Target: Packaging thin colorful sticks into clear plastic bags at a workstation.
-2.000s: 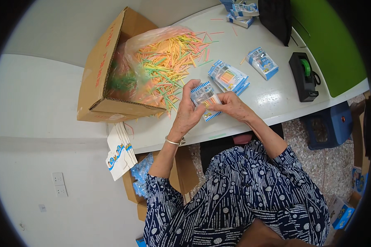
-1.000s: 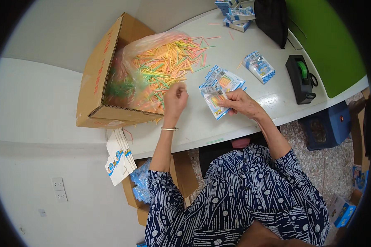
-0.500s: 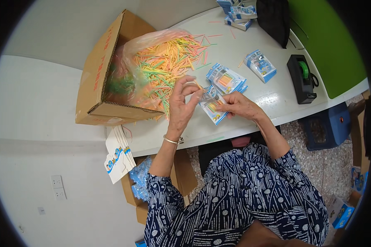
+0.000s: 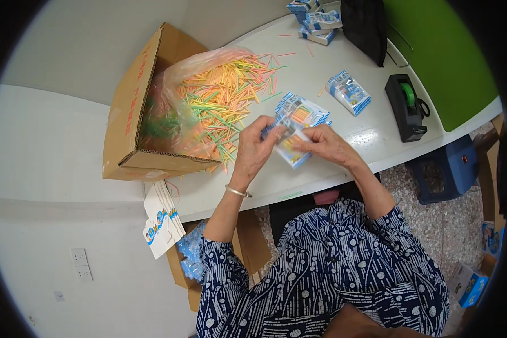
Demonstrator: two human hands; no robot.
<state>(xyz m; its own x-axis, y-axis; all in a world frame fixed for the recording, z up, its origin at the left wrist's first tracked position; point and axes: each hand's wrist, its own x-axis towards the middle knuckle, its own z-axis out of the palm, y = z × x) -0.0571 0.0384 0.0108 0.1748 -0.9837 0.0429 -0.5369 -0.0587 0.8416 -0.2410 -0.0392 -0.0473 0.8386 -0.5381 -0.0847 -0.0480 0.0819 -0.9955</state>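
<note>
Between my hands is a small clear packet (image 4: pixel 296 156) with blue striped edges and thin coloured sticks inside, blurred by motion. My left hand (image 4: pixel 253 147), with a bangle at its wrist, pinches the upper left corner. My right hand (image 4: pixel 331 145) grips the packet's right side, thumb on top. Just beyond it, more filled packets (image 4: pixel 301 112) lie overlapping on the white table. To the left, a heap of thin pink, yellow, orange and green sticks (image 4: pixel 222 93) spills from a plastic bag in a tipped cardboard box (image 4: pixel 127 112).
Another packet (image 4: pixel 349 92) lies to the right, beside a black tape dispenser (image 4: pixel 405 110) with green tape. Small blue-white boxes (image 4: pixel 320 25) and a black bag (image 4: pixel 366 25) sit at the back. Folded white cartons (image 4: pixel 160 219) hang at the table's left edge. A blue stool (image 4: pixel 448 169) stands right.
My left fingers, spread near the packet's top with a stick before, are now closed in on its corner. The view has shifted slightly; my right hand keeps its grip.
</note>
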